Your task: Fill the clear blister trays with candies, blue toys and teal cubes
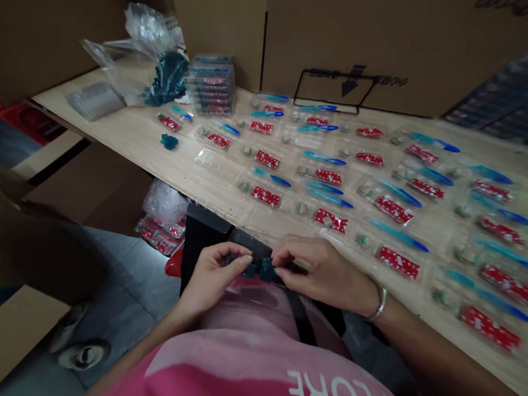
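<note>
Holds small, lumpy, dark teal pieces [267,270] in pinched left hand [217,270] and pinched right hand [320,270], beside a pale wooden table [136,128].

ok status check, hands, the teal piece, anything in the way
Right hand pinching teal piece. Left hand close beside it, grip unclear. Nothing visibly blocking the hands; red packets on table beyond.

"What are you handling?"
"My right fingers [293,246] pinch a teal piece [266,270]; my left fingers [238,266] sit just beside it."
"And the worktop [135,137]?"
"Clear trays [378,238] with blue pens [400,235] and red dotted packets [399,262], near a tray stack [211,86]."
</note>
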A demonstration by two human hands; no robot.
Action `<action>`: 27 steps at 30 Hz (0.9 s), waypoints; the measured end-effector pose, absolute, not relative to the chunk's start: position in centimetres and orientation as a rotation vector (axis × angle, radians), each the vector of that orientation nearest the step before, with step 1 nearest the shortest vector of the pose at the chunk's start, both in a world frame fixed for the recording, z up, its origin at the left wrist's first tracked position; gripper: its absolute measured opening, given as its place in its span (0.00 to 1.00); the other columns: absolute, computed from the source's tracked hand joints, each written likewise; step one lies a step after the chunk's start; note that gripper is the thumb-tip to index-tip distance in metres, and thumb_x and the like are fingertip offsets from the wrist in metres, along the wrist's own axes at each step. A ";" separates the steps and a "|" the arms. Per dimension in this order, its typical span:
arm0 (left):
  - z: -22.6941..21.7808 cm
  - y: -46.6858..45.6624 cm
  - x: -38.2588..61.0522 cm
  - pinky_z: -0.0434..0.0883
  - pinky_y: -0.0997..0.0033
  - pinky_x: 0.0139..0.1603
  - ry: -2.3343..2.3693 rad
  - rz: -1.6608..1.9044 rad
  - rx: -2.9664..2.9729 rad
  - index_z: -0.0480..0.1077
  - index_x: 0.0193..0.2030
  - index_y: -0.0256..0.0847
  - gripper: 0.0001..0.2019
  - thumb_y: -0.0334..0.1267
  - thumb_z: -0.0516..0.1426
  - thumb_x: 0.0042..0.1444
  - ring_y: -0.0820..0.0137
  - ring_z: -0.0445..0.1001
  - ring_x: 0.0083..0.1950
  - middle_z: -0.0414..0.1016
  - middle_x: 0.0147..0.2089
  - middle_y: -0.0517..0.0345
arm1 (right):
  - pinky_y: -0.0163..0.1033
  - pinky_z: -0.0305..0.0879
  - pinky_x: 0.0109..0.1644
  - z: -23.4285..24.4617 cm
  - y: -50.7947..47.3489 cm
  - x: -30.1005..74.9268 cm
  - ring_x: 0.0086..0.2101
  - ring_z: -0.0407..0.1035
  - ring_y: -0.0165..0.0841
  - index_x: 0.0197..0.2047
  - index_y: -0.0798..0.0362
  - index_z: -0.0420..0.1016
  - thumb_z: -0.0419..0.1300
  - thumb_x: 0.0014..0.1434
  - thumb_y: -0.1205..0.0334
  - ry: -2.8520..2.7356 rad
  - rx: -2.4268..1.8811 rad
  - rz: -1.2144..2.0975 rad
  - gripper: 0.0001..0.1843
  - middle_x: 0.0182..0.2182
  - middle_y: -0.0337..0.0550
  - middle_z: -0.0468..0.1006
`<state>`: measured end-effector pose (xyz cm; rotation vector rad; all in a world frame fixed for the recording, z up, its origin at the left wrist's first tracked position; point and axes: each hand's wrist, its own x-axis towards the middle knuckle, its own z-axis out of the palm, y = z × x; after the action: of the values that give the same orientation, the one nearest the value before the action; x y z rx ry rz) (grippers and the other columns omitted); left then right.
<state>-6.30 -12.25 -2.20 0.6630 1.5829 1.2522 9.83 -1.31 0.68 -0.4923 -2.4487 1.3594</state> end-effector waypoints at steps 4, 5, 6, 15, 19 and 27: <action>-2.2 -12.3 -6.5 0.65 0.79 0.24 1.643 1.287 0.646 0.76 0.31 0.37 0.08 0.39 0.64 0.44 0.76 0.68 0.25 0.76 0.29 0.57 | 0.34 0.65 0.36 0.9 -1.9 10.3 0.31 0.68 0.29 0.32 0.54 0.71 0.54 0.57 0.70 -2.600 -0.360 1.128 0.05 0.30 0.41 0.75; -2.2 -12.3 -6.5 0.65 0.79 0.24 1.642 1.307 0.635 0.76 0.31 0.37 0.08 0.39 0.64 0.44 0.76 0.68 0.25 0.75 0.29 0.57 | 0.34 0.65 0.36 0.9 -2.1 10.2 0.31 0.68 0.29 0.33 0.54 0.71 0.53 0.58 0.70 -2.598 -0.359 1.056 0.06 0.30 0.42 0.75; -2.2 -12.3 -6.6 0.66 0.79 0.24 1.636 1.332 0.617 0.76 0.31 0.37 0.09 0.39 0.64 0.43 0.76 0.69 0.25 0.75 0.28 0.58 | 0.35 0.65 0.37 0.9 -2.3 10.0 0.32 0.68 0.30 0.33 0.54 0.70 0.52 0.59 0.71 -2.596 -0.355 0.992 0.07 0.31 0.43 0.75; -3.0 -12.9 -8.5 0.66 0.81 0.26 1.621 1.610 0.389 0.74 0.34 0.37 0.11 0.38 0.65 0.43 0.77 0.70 0.25 0.74 0.27 0.61 | 0.35 0.68 0.37 0.4 -2.1 6.6 0.34 0.70 0.31 0.34 0.54 0.69 0.51 0.61 0.69 -2.530 -0.204 0.851 0.07 0.32 0.45 0.76; -3.0 -12.9 -9.9 0.67 0.80 0.27 1.575 1.760 0.191 0.73 0.32 0.36 0.12 0.37 0.66 0.39 0.77 0.71 0.26 0.74 0.27 0.60 | 0.35 0.70 0.38 0.1 -2.0 4.0 0.35 0.71 0.32 0.33 0.55 0.69 0.52 0.61 0.69 -2.537 -0.108 0.807 0.06 0.34 0.47 0.76; -1.7 -13.6 -11.5 0.67 0.81 0.29 1.595 1.874 0.263 0.70 0.43 0.40 0.19 0.36 0.65 0.42 0.78 0.70 0.28 0.71 0.28 0.63 | 0.37 0.72 0.41 -0.9 -2.2 1.3 0.37 0.74 0.32 0.36 0.54 0.71 0.55 0.58 0.71 -2.311 0.028 0.755 0.05 0.35 0.47 0.79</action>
<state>-11.53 -13.62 -1.66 0.2626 1.5949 1.8742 1.35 -2.20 -0.88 0.0279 -2.3112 0.7545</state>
